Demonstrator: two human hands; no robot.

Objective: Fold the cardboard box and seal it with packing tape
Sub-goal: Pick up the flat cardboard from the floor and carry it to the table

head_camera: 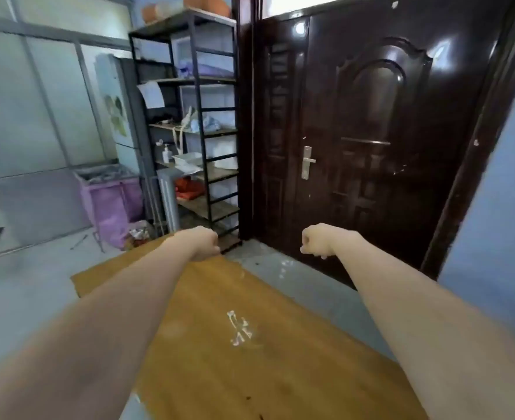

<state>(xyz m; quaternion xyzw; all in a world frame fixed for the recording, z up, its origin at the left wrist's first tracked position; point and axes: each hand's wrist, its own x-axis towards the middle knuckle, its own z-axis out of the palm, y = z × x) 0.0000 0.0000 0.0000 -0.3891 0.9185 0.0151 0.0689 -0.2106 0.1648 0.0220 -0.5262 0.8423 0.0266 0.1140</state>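
Observation:
Both my arms stretch straight out in front of me over a wooden table (250, 374). My left hand (204, 242) is a closed fist above the table's far end and holds nothing. My right hand (315, 241) is also a closed fist, held in the air past the table's right edge, in front of the door, with nothing in it. No cardboard box and no packing tape show in the head view. A patch of white residue (240, 328) marks the middle of the tabletop.
A dark brown door (356, 131) stands straight ahead. To its left is a black metal shelf rack (198, 122) with bottles, cloths and trays. A purple laundry cart (110, 201) stands at the left on the grey floor (23, 298).

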